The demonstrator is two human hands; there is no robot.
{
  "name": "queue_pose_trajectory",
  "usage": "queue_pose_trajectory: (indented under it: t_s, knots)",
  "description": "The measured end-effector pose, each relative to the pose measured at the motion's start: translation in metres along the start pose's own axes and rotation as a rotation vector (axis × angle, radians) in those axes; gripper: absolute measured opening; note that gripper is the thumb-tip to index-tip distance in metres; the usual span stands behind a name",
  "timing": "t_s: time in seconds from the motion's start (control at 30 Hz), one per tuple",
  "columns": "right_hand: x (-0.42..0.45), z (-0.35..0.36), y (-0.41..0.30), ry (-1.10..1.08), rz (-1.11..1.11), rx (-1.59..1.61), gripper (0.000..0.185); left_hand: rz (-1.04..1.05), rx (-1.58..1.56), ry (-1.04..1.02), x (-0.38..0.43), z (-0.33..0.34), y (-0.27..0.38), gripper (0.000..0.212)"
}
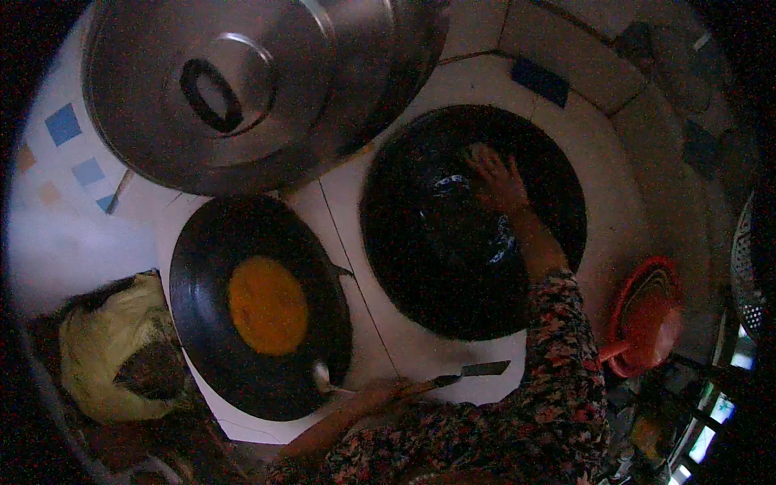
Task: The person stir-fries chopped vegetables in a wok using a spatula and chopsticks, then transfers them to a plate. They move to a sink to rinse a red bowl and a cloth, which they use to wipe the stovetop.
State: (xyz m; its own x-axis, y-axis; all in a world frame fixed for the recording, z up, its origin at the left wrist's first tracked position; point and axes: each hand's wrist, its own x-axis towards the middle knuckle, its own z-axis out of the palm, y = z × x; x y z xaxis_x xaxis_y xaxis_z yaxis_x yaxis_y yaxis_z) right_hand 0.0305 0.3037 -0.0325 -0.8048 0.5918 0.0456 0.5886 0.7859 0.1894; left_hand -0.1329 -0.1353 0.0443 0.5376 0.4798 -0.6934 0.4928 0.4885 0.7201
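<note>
My right hand (498, 182), fingers apart and holding nothing, is over a large round black pan (418, 285) with shiny patches; whether it touches the surface cannot be told. Low in the view, my blurred left hand (391, 391) closes around the dark handle of a flat-bladed metal spatula (485, 368). The blade points right, below the black pan. Left of that pan stands a dark wok (203, 357) with a round orange layer of food (268, 305) at its middle. A metal spoon (323, 374) rests at the wok's lower right rim, its handle running towards my left hand.
A big metal pot lid with a black handle (209, 97) fills the upper left. A yellowish cloth or bag (97, 370) is at the lower left. At right are a red plastic basin (655, 333) and a perforated metal strainer (749, 273). Tiled surfaces (564, 54) surround the pans.
</note>
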Motion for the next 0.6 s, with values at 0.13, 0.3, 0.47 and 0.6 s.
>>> queue_pose_trajectory:
  t_s: [0.13, 0.3, 0.47, 0.6]
  knots:
    - [-0.023, -0.033, -0.012, -0.551, 0.084, 0.041, 0.064, 0.103, 0.243, 0.07, 0.054, -0.011, -0.004, 0.048]
    - [-0.091, -0.027, -0.049, -0.199, -0.093, -0.253, 0.063, 0.257, 0.736, 0.096, 0.106, -0.036, 0.026, 0.047]
    - [-0.099, 0.0, -0.09, -0.697, -0.147, 0.485, 0.057, 0.317, 0.733, 0.037, 0.127, -0.04, 0.047, 0.046]
    - [-0.058, 0.003, -0.135, -0.49, -0.287, 0.571, 0.055, 0.435, 0.895, 0.395, 0.125, -0.031, 0.06, 0.044]
